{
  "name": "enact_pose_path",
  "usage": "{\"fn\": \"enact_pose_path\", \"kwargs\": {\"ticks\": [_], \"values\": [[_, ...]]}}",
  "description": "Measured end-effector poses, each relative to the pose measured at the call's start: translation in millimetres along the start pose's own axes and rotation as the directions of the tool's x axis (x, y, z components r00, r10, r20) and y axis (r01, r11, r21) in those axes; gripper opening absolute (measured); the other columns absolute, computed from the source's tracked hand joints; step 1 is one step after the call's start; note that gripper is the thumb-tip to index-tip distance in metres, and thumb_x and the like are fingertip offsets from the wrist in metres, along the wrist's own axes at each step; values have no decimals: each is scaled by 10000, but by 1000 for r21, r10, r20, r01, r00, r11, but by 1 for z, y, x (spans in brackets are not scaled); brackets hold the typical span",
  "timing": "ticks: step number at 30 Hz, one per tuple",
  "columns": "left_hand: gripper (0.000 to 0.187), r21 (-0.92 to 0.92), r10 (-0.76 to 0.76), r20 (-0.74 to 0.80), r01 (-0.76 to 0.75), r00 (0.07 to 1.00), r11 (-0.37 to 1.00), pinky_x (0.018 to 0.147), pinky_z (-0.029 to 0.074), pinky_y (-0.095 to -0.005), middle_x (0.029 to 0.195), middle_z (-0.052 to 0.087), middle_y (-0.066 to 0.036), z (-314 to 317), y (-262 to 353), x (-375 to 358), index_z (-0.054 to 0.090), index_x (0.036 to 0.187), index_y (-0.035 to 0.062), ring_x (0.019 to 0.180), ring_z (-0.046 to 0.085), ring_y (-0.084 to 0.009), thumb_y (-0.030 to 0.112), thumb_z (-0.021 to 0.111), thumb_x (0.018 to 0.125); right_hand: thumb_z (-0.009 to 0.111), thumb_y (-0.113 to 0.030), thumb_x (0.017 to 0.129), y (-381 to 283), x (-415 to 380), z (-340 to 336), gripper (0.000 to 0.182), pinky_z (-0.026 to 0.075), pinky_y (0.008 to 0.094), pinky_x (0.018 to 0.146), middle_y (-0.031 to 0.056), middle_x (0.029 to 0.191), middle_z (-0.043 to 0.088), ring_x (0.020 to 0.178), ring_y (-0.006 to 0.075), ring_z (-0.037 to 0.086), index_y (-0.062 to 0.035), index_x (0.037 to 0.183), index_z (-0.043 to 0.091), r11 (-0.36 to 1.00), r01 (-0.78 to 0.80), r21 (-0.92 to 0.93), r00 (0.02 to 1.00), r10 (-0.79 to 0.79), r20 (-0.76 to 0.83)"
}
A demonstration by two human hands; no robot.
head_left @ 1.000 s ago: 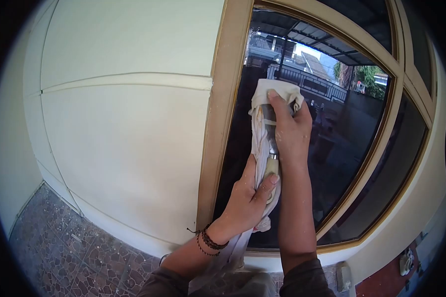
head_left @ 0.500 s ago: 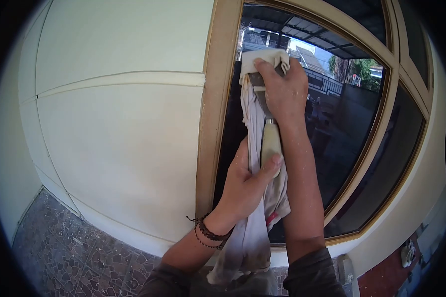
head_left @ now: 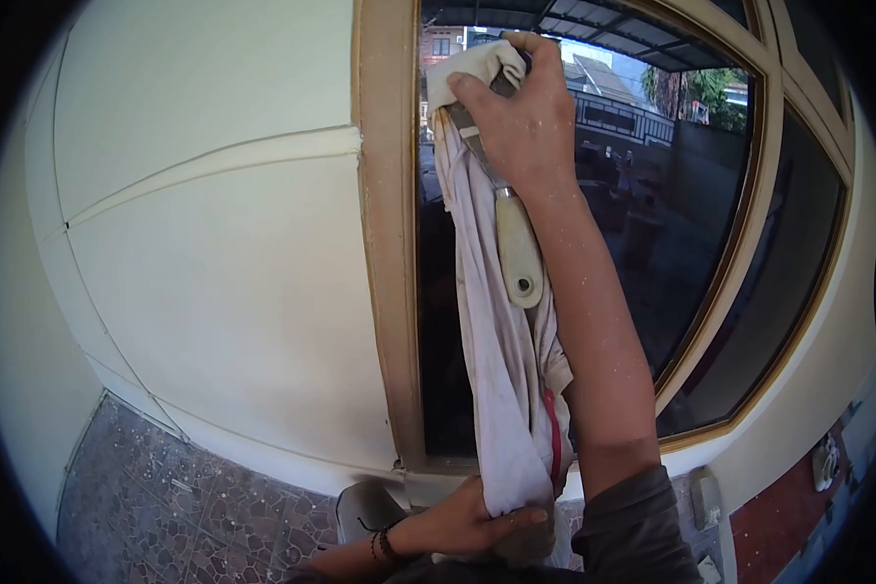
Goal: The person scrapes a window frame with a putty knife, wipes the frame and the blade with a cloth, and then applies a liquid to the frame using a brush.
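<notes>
My right hand [head_left: 526, 117] is up in front of the window glass, its fingers closed around the blade end of a putty knife [head_left: 521, 248] and the folded top of a whitish cloth [head_left: 492, 370]. The knife's pale handle, with a hole at its end, points down over the cloth. Part of the blade is hidden behind the fingers and the fold. The cloth hangs long and creased, with smudges and a red strip near its lower right. Low down, my left hand [head_left: 467, 526] grips the hanging end of the cloth.
A brown wooden frame [head_left: 384, 243] borders the dark window glass [head_left: 642, 263], which mirrors a roof, a fence and plants. On the left stands a cream wall [head_left: 224, 273] with a raised band. Below lies speckled stone-pattern floor [head_left: 195, 496].
My left hand has let go of the knife handle and moved down to the cloth's lower end. My right hand, knife and cloth top have shifted up and left in view.
</notes>
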State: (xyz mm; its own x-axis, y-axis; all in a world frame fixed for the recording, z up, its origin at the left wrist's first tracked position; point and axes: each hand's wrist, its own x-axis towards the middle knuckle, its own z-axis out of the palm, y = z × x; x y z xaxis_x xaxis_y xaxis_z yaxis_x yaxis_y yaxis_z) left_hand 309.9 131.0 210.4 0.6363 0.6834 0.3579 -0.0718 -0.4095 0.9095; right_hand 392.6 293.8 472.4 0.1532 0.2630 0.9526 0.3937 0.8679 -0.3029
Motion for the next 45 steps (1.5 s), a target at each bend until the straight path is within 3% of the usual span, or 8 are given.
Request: {"fn": "enact_pose_path", "kwargs": {"ticks": [5,15,17,24,30,45], "values": [[309,23,7,-62,-6,998,1000,874,484,-382,1042,646,-181,1,2,5,596,1146,1,971,632,-300,252,593,968,765,-249,756,-2,9,2,600,507,384,917,189,1085,653,1006,295,660,-39,1252,502,997,15,-71,1000,-13,28],[294,178,106,-103,-87,989,980,895,482,-406,1106,641,-210,-6,-7,14,593,1164,4,1028,625,-359,227,573,973,760,-230,759,-1,13,9,578,510,385,918,194,1083,656,1007,302,662,-37,1242,508,999,48,-20,999,-48,7],[294,165,109,-129,-87,986,982,889,485,-406,1104,644,-210,-6,-6,14,594,1169,5,1018,629,-355,220,575,969,673,-148,773,-2,14,10,543,509,447,874,292,951,653,882,424,671,13,1234,436,990,135,-32,991,-136,-10],[301,218,188,-107,-162,976,962,864,496,-400,1070,655,-215,-11,-6,19,602,1152,-4,982,642,-347,237,562,975,665,-153,780,-10,22,9,541,503,453,866,279,953,659,897,429,662,8,1242,433,995,100,-27,995,-100,2],[294,221,172,-121,-142,978,965,814,511,-395,1001,671,-219,-13,1,19,607,1142,-11,904,663,-347,225,551,977,669,-144,785,-14,31,9,549,501,450,874,284,946,660,902,426,664,0,1257,427,997,55,-54,998,-54,12],[265,211,165,-159,-129,973,969,800,514,-404,989,674,-222,-20,16,23,607,1130,-19,890,659,-376,185,553,970,685,-165,778,-15,49,13,565,509,443,866,284,934,659,887,408,672,0,1255,432,987,113,-115,993,-116,-25]]}}
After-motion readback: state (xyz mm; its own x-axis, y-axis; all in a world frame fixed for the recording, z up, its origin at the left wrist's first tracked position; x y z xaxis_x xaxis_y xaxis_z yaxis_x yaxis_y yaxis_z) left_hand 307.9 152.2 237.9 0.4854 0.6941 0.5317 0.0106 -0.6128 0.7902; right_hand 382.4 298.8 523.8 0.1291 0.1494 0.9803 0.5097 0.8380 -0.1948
